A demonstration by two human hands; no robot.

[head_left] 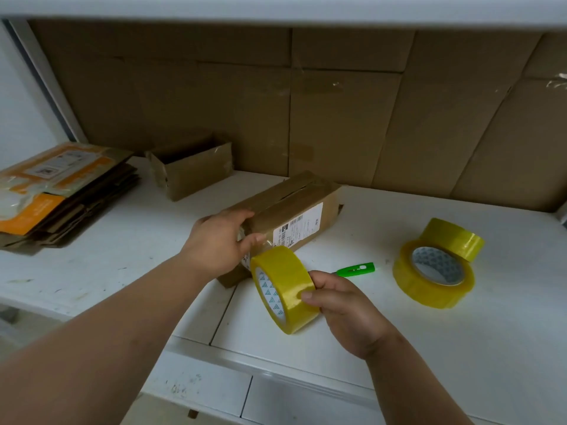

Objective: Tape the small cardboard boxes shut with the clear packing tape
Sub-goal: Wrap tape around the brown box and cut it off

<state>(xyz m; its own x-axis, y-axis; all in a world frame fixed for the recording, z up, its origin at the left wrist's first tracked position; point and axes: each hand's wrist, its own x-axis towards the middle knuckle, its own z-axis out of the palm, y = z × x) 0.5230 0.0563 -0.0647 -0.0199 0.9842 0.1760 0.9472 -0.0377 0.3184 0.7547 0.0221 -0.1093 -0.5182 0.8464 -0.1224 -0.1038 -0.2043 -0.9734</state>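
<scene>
Nearest you, your two bare forearms reach out over the white table (pixel 383 348), a smooth, scuffed top with seams between its panels.

Behind the table stands a wall of flat brown cardboard sheets (pixel 337 118), creased, with scraps of clear tape stuck on. At the far left lies a stack of flattened cartons (pixel 61 207), with orange and white mailers on top.

In the middle lies the long box (pixel 294 216), brown corrugated cardboard. Its top flaps are folded down with a dark gap running between them, and a white label with a barcode sits on its near side. What is inside cannot be seen. Behind it, further left, an open box (pixel 191 170) stands with its top open; its inside is in shadow, so the contents cannot be told.

To the right, well apart from the long box, two spare rolls (pixel 434 274) of yellowish clear tape lie together, the smaller one leaning against the bigger. A green cutter (pixel 357 269) lies between them and your hands.

Your left hand (pixel 219 243) wraps over the long box's near end, fingers on top and thumb pressing the label side. Your right hand (pixel 340 305) pinches the roll (pixel 283 288), held on edge just beside the box's near corner, thumb on the glossy outer band.
</scene>
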